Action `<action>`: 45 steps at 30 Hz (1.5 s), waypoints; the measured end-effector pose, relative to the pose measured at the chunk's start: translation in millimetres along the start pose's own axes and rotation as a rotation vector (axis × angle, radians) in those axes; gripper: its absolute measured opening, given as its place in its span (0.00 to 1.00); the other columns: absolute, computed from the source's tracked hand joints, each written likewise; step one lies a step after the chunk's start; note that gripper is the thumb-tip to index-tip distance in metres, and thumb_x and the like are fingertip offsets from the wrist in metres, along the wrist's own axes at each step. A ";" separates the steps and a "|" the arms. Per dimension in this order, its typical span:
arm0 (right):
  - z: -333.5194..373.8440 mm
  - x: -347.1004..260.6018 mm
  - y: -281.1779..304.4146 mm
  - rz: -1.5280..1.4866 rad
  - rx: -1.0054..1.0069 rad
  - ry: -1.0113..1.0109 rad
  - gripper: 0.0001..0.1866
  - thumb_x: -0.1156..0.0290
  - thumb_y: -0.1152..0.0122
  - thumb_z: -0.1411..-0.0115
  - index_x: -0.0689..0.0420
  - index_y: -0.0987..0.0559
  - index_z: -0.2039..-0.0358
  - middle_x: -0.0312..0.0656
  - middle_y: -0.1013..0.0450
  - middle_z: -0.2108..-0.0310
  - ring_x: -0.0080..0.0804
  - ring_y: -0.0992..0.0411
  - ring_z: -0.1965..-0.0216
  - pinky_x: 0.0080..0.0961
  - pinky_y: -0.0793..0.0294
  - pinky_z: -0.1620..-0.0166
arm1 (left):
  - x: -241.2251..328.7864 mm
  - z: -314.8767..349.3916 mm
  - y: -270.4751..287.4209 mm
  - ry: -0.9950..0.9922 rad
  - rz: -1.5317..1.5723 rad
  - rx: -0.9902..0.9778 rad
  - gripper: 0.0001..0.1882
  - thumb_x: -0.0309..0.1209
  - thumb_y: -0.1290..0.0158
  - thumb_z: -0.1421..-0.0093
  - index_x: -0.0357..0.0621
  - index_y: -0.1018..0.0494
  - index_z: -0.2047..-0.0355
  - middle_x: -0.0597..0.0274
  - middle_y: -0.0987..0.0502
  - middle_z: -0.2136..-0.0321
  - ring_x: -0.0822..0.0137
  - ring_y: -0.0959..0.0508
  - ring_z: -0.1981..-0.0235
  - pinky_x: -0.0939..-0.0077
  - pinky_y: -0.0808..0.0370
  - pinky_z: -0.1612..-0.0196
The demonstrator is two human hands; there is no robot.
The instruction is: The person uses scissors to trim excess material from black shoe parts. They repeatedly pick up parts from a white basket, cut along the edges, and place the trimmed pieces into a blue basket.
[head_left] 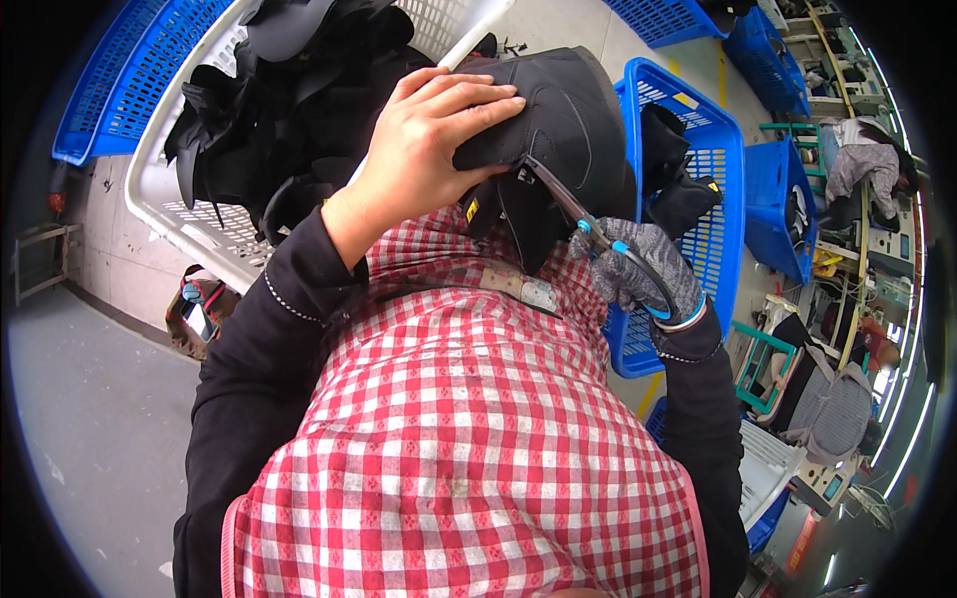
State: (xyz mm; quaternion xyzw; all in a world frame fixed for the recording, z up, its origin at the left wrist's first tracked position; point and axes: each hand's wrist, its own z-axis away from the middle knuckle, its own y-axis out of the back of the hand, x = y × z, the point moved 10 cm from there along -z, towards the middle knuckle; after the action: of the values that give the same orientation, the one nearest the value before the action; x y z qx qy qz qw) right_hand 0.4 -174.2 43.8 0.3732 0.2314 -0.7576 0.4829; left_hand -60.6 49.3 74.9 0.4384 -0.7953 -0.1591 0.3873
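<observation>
A black stitched piece (pixel 576 112), curved like a shoe upper, lies across my lap at the top middle. My bare left hand (pixel 424 130) grips it from the left, fingers flat along its top and thumb underneath. In my right hand (pixel 646 269), which wears a grey knit glove, is a pair of scissors (pixel 561 191) with blue on the handles. Their blades point up and left, and the tips touch the lower edge of the piece just right of my left thumb. A black flap with a small yellow tag (pixel 472 210) hangs below that edge.
At left, a white plastic basket (pixel 150 179) holds a heap of black pieces. A blue basket (pixel 726 130) with several black pieces stands close beside my right hand. More blue crates (pixel 776 199) and cluttered work benches lie farther right. A small bag (pixel 199 309) sits at lower left.
</observation>
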 end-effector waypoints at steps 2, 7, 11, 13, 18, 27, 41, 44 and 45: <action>-3.7 1.7 -2.1 -0.046 -0.060 0.049 0.16 0.64 0.39 0.29 0.63 0.20 0.48 0.29 0.23 0.71 0.09 0.28 0.76 0.07 0.35 0.76 | -3.1 -0.3 0.2 -0.023 0.057 -0.003 0.31 0.35 0.25 0.59 0.56 0.16 0.51 0.69 0.17 0.52 0.65 0.21 0.45 0.60 0.34 0.35; -12.4 19.3 -0.1 -0.141 -0.061 0.009 0.14 0.70 0.45 0.28 0.63 0.21 0.47 0.36 0.19 0.67 0.12 0.23 0.75 0.06 0.29 0.75 | -11.0 1.0 -3.0 -0.018 0.150 -0.072 0.26 0.32 0.26 0.56 0.56 0.14 0.53 0.68 0.16 0.53 0.66 0.21 0.45 0.61 0.38 0.34; -14.6 27.7 3.8 -0.080 0.008 -0.039 0.14 0.67 0.49 0.25 0.63 0.21 0.50 0.35 0.20 0.69 0.12 0.26 0.78 0.07 0.33 0.77 | -13.4 -0.4 -3.0 0.001 0.170 -0.066 0.24 0.35 0.25 0.57 0.59 0.13 0.56 0.71 0.16 0.55 0.68 0.20 0.49 0.63 0.38 0.36; -14.4 33.9 6.2 -0.101 0.042 -0.091 0.15 0.65 0.51 0.24 0.62 0.21 0.50 0.34 0.22 0.71 0.12 0.28 0.79 0.08 0.35 0.78 | -10.9 -0.9 -4.2 -0.005 0.152 -0.054 0.24 0.34 0.25 0.57 0.59 0.13 0.56 0.71 0.16 0.56 0.68 0.20 0.48 0.63 0.38 0.36; -12.2 50.3 5.7 -0.268 0.053 -0.200 0.17 0.62 0.55 0.23 0.62 0.23 0.50 0.32 0.25 0.75 0.14 0.31 0.81 0.09 0.38 0.79 | -7.4 -1.1 -8.2 0.001 0.139 -0.043 0.24 0.32 0.25 0.57 0.59 0.14 0.56 0.72 0.16 0.57 0.69 0.20 0.48 0.63 0.38 0.36; -13.7 44.6 1.6 -0.184 0.018 -0.112 0.19 0.57 0.52 0.24 0.61 0.22 0.52 0.32 0.26 0.78 0.15 0.31 0.80 0.11 0.40 0.79 | -2.0 -2.9 -8.3 -0.001 0.142 -0.048 0.24 0.32 0.25 0.57 0.59 0.14 0.56 0.72 0.16 0.57 0.69 0.20 0.47 0.62 0.38 0.36; -19.1 14.8 -19.5 -0.077 -0.070 0.045 0.16 0.61 0.41 0.28 0.61 0.20 0.50 0.31 0.24 0.72 0.13 0.28 0.76 0.10 0.34 0.75 | -30.6 0.6 -10.7 0.076 0.437 -0.181 0.19 0.30 0.27 0.53 0.53 0.13 0.58 0.69 0.15 0.57 0.69 0.20 0.47 0.65 0.40 0.34; -23.4 16.3 -25.3 -0.186 -0.067 0.031 0.13 0.72 0.42 0.28 0.64 0.21 0.47 0.37 0.20 0.65 0.18 0.21 0.67 0.12 0.21 0.65 | -36.5 1.4 -10.9 0.068 0.456 -0.232 0.19 0.25 0.28 0.55 0.46 0.13 0.59 0.63 0.14 0.60 0.60 0.19 0.47 0.62 0.32 0.35; -24.8 16.5 -24.0 -0.114 -0.032 0.041 0.13 0.72 0.43 0.28 0.64 0.21 0.47 0.37 0.20 0.64 0.20 0.20 0.66 0.13 0.20 0.63 | -39.0 1.7 -11.4 0.075 0.500 -0.255 0.19 0.24 0.28 0.55 0.46 0.13 0.59 0.63 0.14 0.60 0.60 0.19 0.47 0.62 0.32 0.36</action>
State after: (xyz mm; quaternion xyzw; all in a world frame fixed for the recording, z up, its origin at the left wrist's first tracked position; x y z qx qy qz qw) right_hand -17.1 -155.5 15.3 0.3671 0.2740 -0.7724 0.4401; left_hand -43.0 74.7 48.5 0.1819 -0.8373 -0.1412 0.4959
